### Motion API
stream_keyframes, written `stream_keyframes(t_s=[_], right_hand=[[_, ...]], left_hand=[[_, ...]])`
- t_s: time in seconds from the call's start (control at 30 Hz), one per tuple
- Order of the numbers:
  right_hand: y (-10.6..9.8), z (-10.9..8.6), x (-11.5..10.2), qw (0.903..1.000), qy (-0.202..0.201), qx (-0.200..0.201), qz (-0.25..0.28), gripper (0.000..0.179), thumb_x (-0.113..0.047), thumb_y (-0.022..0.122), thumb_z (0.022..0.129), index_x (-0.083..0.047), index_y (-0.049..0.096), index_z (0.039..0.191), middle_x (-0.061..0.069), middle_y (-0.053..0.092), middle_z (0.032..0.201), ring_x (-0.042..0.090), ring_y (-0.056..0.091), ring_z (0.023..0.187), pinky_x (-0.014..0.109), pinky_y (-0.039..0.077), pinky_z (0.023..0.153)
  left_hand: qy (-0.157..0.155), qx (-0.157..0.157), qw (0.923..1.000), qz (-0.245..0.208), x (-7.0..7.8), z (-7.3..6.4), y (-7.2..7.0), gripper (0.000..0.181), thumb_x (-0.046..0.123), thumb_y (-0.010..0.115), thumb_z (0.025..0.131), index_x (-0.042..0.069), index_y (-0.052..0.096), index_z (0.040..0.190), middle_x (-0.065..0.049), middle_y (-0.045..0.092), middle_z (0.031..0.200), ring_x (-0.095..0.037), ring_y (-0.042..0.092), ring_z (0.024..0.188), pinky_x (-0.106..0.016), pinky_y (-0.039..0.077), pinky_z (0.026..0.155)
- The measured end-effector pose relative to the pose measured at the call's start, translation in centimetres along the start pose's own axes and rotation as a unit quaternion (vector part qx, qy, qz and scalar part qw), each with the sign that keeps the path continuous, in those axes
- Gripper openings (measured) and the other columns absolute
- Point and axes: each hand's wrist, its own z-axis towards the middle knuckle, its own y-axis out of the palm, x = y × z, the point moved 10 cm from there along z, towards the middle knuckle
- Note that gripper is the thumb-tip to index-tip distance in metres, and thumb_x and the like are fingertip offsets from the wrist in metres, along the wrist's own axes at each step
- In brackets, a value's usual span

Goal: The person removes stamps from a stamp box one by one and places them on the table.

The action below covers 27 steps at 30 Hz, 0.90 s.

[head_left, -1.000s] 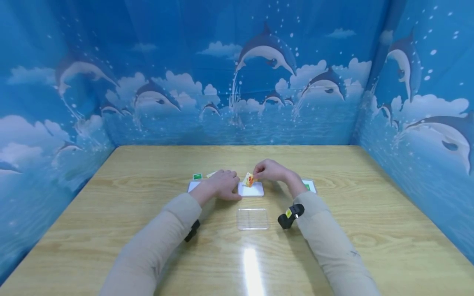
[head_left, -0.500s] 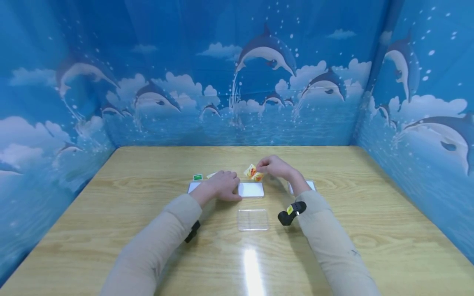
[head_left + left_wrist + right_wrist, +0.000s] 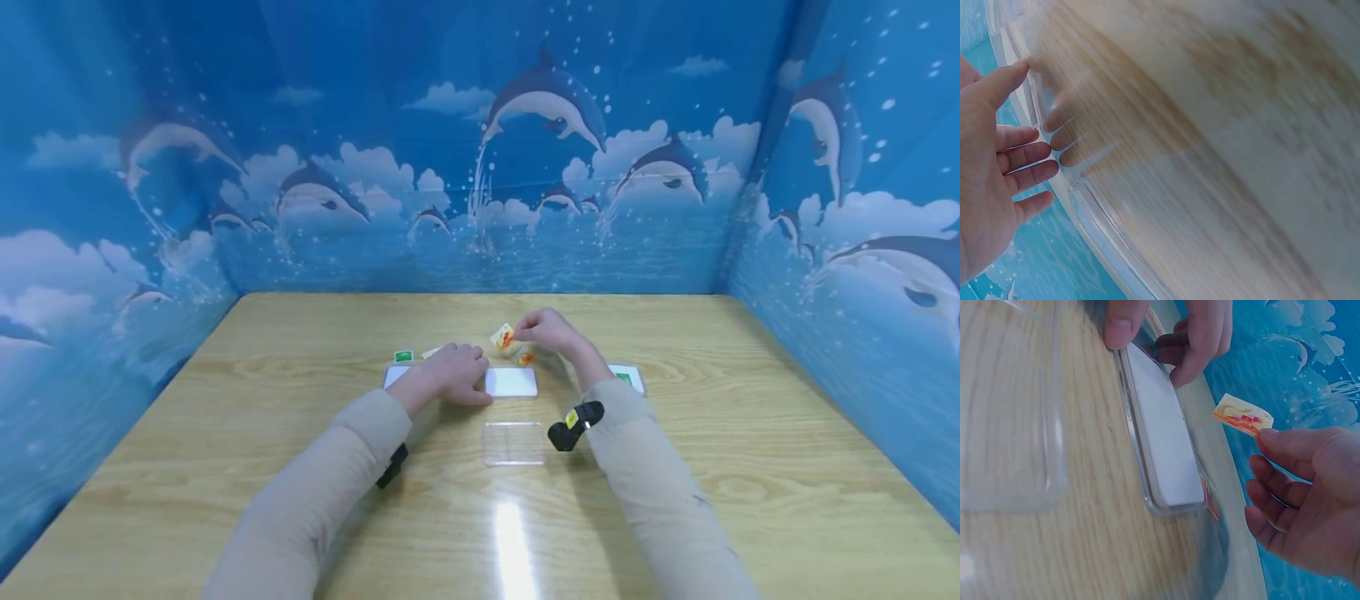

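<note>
My right hand point(image 3: 550, 331) pinches an orange-and-yellow stamp point(image 3: 1244, 415) with toothed edges between thumb and forefinger, up beyond the middle case. Its other fingers curl loosely below. That middle case point(image 3: 1163, 437) is a shallow transparent box with a white insert, lying on the table. At its left end rests my left hand point(image 3: 452, 375), thumb at the near corner and relaxed fingers spread toward the far side. Behind the middle case lies another orange stamp point(image 3: 526, 357), partly hidden by the case in the right wrist view.
A transparent lid-like tray point(image 3: 513, 443) lies nearer me on the wooden table point(image 3: 300, 333). A left case point(image 3: 395, 373) is partly covered by my arm, with a green stamp point(image 3: 403, 356) behind it. A right case point(image 3: 636, 377) bears a green stamp. Dolphin-print curtains point(image 3: 480, 258) enclose the table.
My right hand with the stamp has moved back from over the middle case to beyond it, then slightly left. The second orange stamp has come into sight behind the case. My left hand stays put.
</note>
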Motion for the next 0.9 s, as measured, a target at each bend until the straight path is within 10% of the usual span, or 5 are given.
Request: stream_keyframes(t_s=[0.9], right_hand=[[2.8,1.1,0.5,0.9971,0.056,-0.007,-0.051,0.014,-0.012,0.061,0.087,-0.001,0.063,0.094,0.005,0.055,0.077,0.012,0.046,0.06,0.024,0.04,0.055]], left_hand=[[-0.002,-0.005,0.9998,-0.018,0.0,-0.1,0.1,0.055,0.057,0.051,0.086,0.009,0.058,0.113,-0.009,0.054,0.116,-0.023,0.05,0.106,-0.041,0.037,0.096]])
